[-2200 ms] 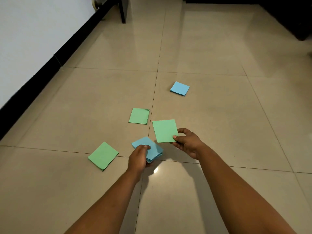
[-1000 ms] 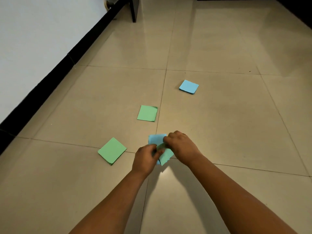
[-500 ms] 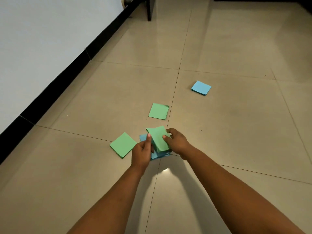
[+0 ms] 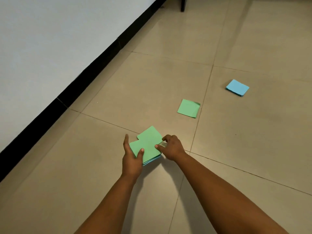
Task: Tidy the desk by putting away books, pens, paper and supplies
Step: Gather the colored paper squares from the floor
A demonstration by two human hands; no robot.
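The floor (image 4: 253, 149) was laid with large beige glossy tiles, their thin dark grout lines running diagonally across the view and a soft sheen showing on the far tiles. Along the left ran a pale wall (image 4: 50, 48) finished at its foot with a black skirting board (image 4: 94, 78). At the top edge a dark furniture leg (image 4: 182, 5) stood on the tiles near the skirting.

Near the middle of the floor, both hands met over a stack of paper squares (image 4: 148, 149). The left hand (image 4: 131, 159) held the stack from its near left side, thumb lying on the green top sheet and the index finger stretched along the left edge; its grip was closed on the stack. The right hand (image 4: 172, 147) had its fingers curled at the stack's right edge, the thumb tip touching the green top, so its grip pinched the same stack. Blue sheets showed along the stack's lower edge under the green ones. A green pile (image 4: 149, 135) lay on the floor just beyond, partly overlapped by the held stack.

Farther off to the right, a single green paper square (image 4: 188, 108) lay flat beside a grout line, one corner slightly curled. Beyond it, well apart, a small blue paper stack (image 4: 237, 87) rested on the next tile.
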